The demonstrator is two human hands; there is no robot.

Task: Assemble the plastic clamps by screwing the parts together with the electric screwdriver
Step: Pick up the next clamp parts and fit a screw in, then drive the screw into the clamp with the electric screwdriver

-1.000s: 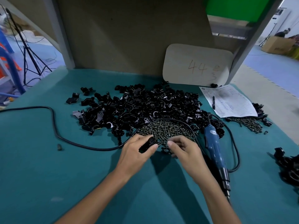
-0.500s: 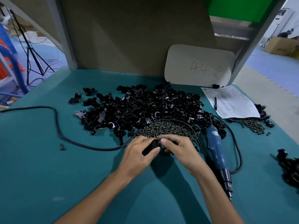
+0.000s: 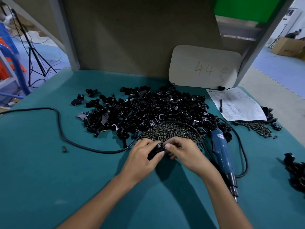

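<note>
Our left hand (image 3: pixel 142 156) grips a black clamp part (image 3: pixel 156 150); our right hand (image 3: pixel 183 151) pinches what looks like a screw (image 3: pixel 164 147) into it. The electric screwdriver (image 3: pixel 222 152) lies untouched just right of that hand, and a large pile of parts (image 3: pixel 148 106) beyond both hands awaits assembly.

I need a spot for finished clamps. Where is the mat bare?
Widest bare patch: near-left mat, between the black cable and the left hand, only a stray screw there. A smaller one lies between the electric screwdriver and the black parts at the right edge. Crowded: the clamp-part heap, screw pile and paper behind.
</note>
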